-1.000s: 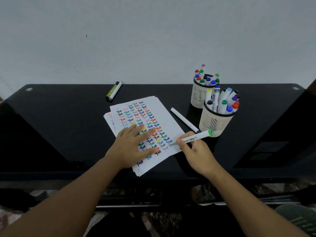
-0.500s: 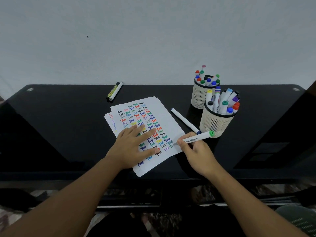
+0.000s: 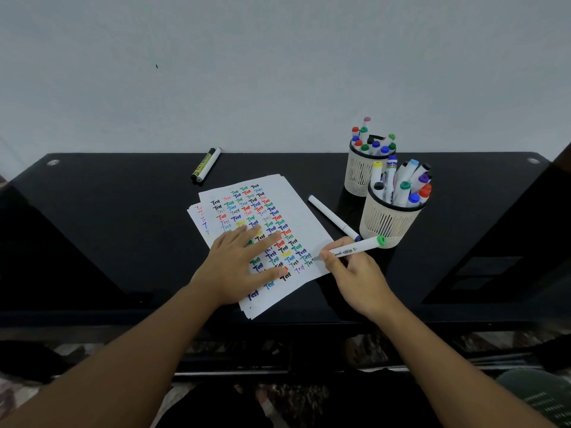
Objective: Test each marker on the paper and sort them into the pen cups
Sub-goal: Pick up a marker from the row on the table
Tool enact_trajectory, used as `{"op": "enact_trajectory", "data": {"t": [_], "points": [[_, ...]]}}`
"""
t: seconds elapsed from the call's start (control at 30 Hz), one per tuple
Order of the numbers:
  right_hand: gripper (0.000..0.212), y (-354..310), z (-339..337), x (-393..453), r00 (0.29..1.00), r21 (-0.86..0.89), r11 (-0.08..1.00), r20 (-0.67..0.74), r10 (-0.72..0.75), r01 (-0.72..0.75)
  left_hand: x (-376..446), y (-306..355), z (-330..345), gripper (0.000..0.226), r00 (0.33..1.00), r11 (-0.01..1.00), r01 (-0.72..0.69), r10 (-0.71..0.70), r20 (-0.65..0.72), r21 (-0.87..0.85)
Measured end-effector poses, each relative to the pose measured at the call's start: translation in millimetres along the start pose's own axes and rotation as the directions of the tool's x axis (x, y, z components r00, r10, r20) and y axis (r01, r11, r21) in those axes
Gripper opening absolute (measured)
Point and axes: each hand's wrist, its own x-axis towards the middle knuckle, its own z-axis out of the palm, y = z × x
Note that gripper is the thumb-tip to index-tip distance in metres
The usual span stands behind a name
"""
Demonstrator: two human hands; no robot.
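A stack of white paper (image 3: 296,208) covered in coloured "Test" words lies on the black table (image 3: 123,230). My left hand (image 3: 244,264) rests flat on the sheet with fingers spread. My right hand (image 3: 355,276) pinches a white marker with a green end (image 3: 358,248), its tip touching the paper's right edge. A near cream pen cup (image 3: 386,222) and a far cream pen cup (image 3: 358,174) stand at the right, each holding several markers. A white marker with a blue tip (image 3: 333,218) lies between the paper and the cups.
Two markers, one black and yellow, one white (image 3: 206,164), lie side by side near the back edge left of the paper. A pale wall rises behind the table. Dark reflections cover the glossy table top at both sides.
The green-ended marker's tip has shifted slightly along the paper's right edge. My left hand stays flat on the sheet.
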Motion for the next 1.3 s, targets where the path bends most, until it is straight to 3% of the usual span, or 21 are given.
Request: {"op": "enact_trajectory", "data": {"t": [0.63, 0.83, 0.93, 1.0, 1.13, 1.2, 1.3], "points": [[0.009, 0.1, 1.5, -0.9, 1.000, -0.012, 1.000, -0.012, -0.023, 0.023, -1.7, 0.5, -0.6, 0.083, 1.000, 1.000, -0.010, 0.009, -0.019, -0.025], [0.011, -1.4, -0.4, -2.9, 0.997, 0.296, 0.952, -0.025, -0.068, 0.072, -3.2, -1.7, 1.7, 0.062, 0.967, 0.980, -0.009, -0.042, -0.251, -0.198], [0.013, -1.6, 0.7, -2.4, 0.995, 0.251, 0.963, -0.017, -0.096, 0.097, -2.0, -3.9, 5.7, 0.040, 0.944, 0.986, -0.005, -0.051, -0.326, -0.169], [0.022, -0.2, 0.1, -0.7, 0.990, 0.137, 0.982, 0.019, -0.137, 0.133, -1.2, -5.0, 7.4, 0.032, 0.936, 0.986, -0.015, -0.044, -0.349, -0.164], [0.074, -13.4, -0.3, 8.0, 0.975, 0.080, 0.994, 0.200, -0.095, 0.080, -0.5, -5.9, 7.3, 0.028, 0.935, 0.987, -0.017, -0.040, -0.351, -0.158], [0.068, -23.9, 2.9, 15.1, 0.971, 0.149, 0.988, 0.225, -0.078, 0.045, -1.5, -5.0, 6.8, 0.028, 0.935, 0.986, -0.022, -0.038, -0.353, -0.164], [0.039, -39.1, 11.2, 23.9, 0.982, 0.285, 0.957, 0.157, -0.102, 0.054, -4.6, -3.9, 5.9, 0.028, 0.926, 0.979, -0.031, -0.047, -0.374, -0.199]]}}
